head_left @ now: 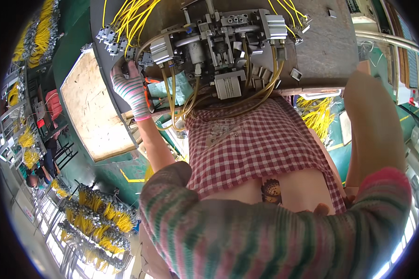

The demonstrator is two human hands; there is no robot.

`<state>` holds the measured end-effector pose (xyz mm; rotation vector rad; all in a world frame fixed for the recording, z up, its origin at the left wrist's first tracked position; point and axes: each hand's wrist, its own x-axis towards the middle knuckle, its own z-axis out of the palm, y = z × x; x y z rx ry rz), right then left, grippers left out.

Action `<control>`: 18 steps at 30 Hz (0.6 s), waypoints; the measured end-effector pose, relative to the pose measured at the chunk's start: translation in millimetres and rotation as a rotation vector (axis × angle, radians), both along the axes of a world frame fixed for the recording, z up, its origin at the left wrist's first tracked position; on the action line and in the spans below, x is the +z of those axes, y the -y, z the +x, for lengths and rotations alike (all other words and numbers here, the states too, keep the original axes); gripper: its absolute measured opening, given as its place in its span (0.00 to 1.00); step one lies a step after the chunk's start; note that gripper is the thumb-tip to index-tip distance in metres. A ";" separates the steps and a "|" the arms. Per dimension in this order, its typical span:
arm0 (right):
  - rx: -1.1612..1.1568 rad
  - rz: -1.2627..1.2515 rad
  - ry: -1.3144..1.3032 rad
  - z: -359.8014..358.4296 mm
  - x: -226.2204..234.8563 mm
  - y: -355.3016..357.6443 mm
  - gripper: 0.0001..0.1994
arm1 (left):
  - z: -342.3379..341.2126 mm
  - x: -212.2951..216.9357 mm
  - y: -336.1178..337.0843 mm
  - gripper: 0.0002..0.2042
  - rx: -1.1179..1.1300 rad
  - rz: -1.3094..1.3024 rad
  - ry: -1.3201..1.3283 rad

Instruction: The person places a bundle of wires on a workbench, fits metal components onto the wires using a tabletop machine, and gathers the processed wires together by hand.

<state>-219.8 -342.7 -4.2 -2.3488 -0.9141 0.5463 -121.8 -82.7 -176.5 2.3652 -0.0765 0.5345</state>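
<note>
My left hand (pixel 129 89), in a pink, white and grey striped glove with bare fingertips, reaches to the left edge of the metal bench. Its fingers curl together at a heap of small grey metal-cased parts (pixel 114 42) with yellow wires (pixel 134 16); what they grip is hidden. Just right of the wrist lie orange-handled pliers (pixel 148 94) and a teal cloth or pouch (pixel 172 88). A metal clamping fixture (pixel 214 44) with pneumatic cylinders and amber hoses stands on the bench. My right arm (pixel 375 121) is raised at the right, blurred; its hand does not show clearly.
Loose metal shells (pixel 295 73) lie on the bench top (pixel 319 51). Yellow wires with metal ends lie at the right. A pale wooden board (pixel 95 107) is left of the bench. Racks of yellow wire bundles (pixel 100 209) and a distant person (pixel 39 174) are farther left.
</note>
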 end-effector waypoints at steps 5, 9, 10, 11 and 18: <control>-0.003 -0.015 0.032 9.9 4.9 10.2 0.19 | 2.0 -8.1 -4.1 0.11 -0.052 0.019 0.027; -0.019 -0.056 0.022 6.4 7.6 25.5 0.19 | -0.3 -5.6 -8.0 0.11 -0.049 0.073 0.043; -0.020 -0.061 0.014 3.5 8.1 28.9 0.19 | -4.4 -8.1 -12.8 0.11 -0.039 0.012 0.040; -0.028 -0.071 0.009 0.9 8.1 32.3 0.19 | -6.8 -4.0 -11.0 0.11 -0.036 0.016 0.031; -0.053 -0.042 -0.020 -6.5 7.2 43.6 0.20 | -7.9 1.4 2.2 0.12 -0.065 -0.035 -0.031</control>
